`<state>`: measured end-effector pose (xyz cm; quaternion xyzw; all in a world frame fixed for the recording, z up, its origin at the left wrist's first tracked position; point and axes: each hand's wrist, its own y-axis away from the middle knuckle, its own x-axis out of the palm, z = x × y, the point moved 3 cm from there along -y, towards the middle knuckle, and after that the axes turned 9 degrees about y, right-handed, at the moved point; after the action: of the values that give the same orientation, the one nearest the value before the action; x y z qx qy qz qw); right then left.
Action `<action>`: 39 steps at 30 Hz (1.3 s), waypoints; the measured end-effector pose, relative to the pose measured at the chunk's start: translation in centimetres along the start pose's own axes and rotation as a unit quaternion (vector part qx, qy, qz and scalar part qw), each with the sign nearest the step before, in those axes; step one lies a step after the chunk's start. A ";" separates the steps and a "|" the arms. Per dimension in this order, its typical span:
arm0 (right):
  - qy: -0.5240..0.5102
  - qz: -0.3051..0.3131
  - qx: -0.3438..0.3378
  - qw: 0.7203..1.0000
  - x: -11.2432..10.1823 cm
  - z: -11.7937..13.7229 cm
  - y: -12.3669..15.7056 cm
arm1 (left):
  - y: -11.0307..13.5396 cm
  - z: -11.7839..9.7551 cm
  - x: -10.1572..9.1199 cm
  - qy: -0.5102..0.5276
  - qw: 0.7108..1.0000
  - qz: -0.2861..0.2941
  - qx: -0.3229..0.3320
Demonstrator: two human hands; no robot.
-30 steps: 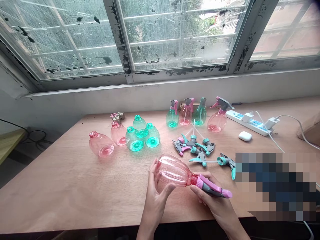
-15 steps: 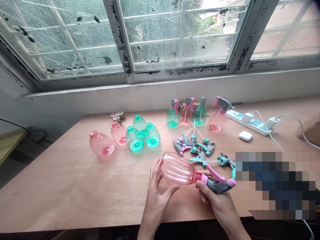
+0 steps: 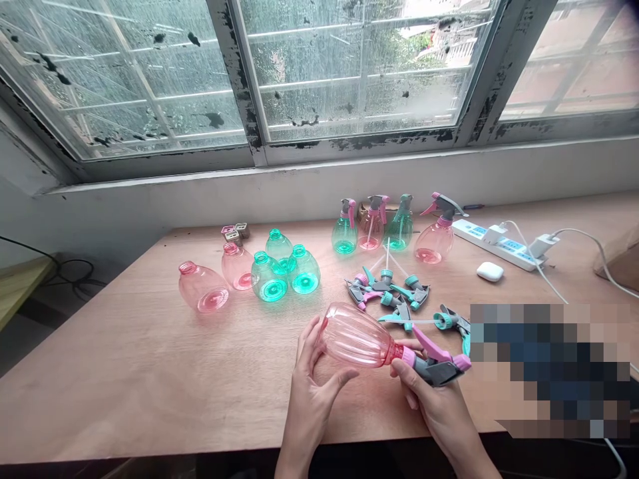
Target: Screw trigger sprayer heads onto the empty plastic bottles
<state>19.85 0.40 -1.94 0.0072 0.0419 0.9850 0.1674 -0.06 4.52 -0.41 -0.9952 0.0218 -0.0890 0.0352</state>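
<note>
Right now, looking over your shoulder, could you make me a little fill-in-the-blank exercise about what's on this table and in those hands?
1. The hand at the base end of the held pink bottle is the ____ one.
2. On the table, ____ green bottles stand with open necks.
3. Of the four standing bottles fitted with spray heads, ____ are green.

Missing words: left; three; two.
</note>
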 end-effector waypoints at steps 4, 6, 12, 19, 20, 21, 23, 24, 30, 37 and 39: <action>0.030 0.023 -0.023 0.999 0.1 0.5 0.1 | 0.2 0.3 0.0 0.030 0.999 0.001 -0.011; 0.054 0.037 -0.038 0.997 0.2 0.7 0.1 | 0.2 0.4 -0.1 0.045 0.999 -0.028 -0.010; 0.040 0.010 -0.004 0.999 0.0 0.2 -0.1 | -0.2 0.1 -0.2 0.016 0.999 -0.025 0.012; 0.016 0.013 -0.013 1.000 0.1 0.1 0.0 | 0.1 0.2 -0.1 0.035 0.999 0.014 0.014; 0.029 0.019 -0.022 0.999 0.1 0.2 0.0 | 0.1 0.4 -0.1 0.043 0.999 0.016 0.012; 0.041 0.025 -0.032 0.998 0.1 0.3 0.0 | 0.2 0.5 -0.1 0.049 0.999 0.010 0.010; 0.059 0.032 -0.047 0.997 0.0 0.4 0.0 | 0.2 0.6 -0.2 0.053 0.998 -0.018 0.005; 0.065 0.031 -0.051 0.996 0.0 0.4 -0.1 | 0.2 0.6 -0.2 0.050 0.998 -0.031 0.004; 0.033 -0.028 -0.022 0.999 -0.2 -0.3 -0.3 | 0.1 0.0 0.1 -0.011 1.000 0.018 0.010; 0.017 -0.019 -0.014 1.000 0.0 -0.5 -0.4 | 0.3 0.1 0.2 -0.019 0.999 0.035 -0.006; 0.024 -0.004 -0.029 0.999 0.0 -0.2 -0.3 | 0.5 0.1 0.2 -0.013 0.999 0.032 -0.006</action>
<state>19.97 0.62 -2.15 -0.0219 0.0170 0.9850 0.1700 0.16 4.04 -0.50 -0.9952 0.0541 -0.0743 0.0326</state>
